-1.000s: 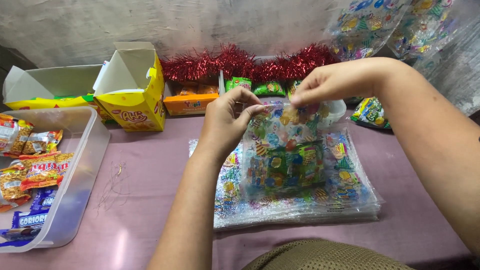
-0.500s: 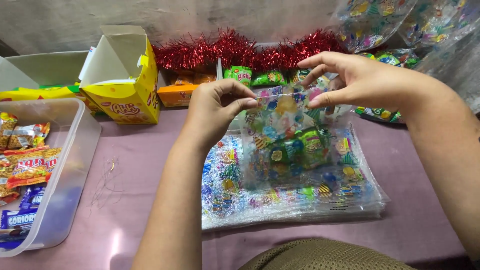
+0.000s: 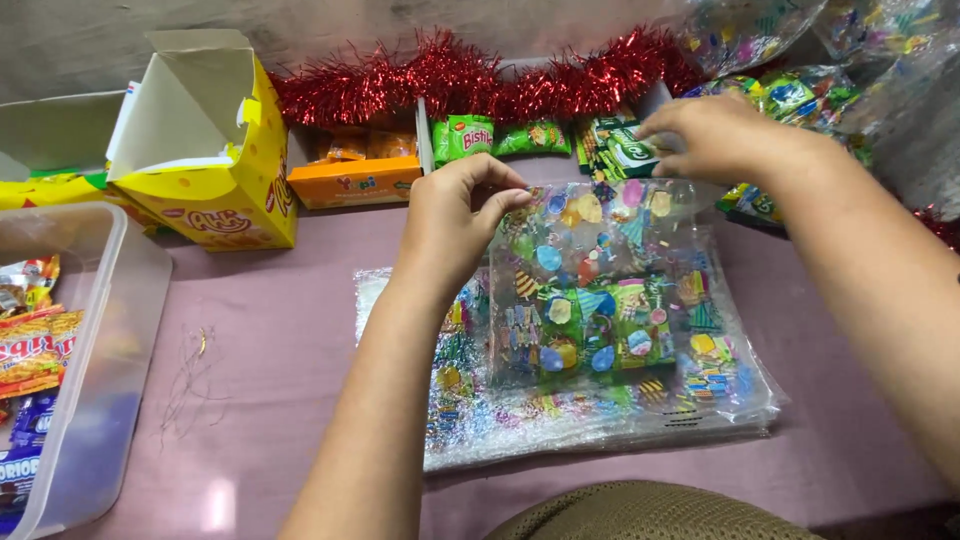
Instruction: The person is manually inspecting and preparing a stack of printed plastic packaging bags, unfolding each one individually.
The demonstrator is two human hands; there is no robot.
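Beneath both hands, above the stack of printed clear bags, holds one patterned bag upright, pinched at its top corners by left hand and, apparently, right hand, green packets low inside, seemingly mid-filling, calling next for a wider-spread mouth.

Even, soft daylight from above; colours saturated. Faint shadows lie under the forearms. Specular glare on the cellophane bags and a pale sheen on the tablecloth. Slight motion blur softens the right hand; edges bow mildly.
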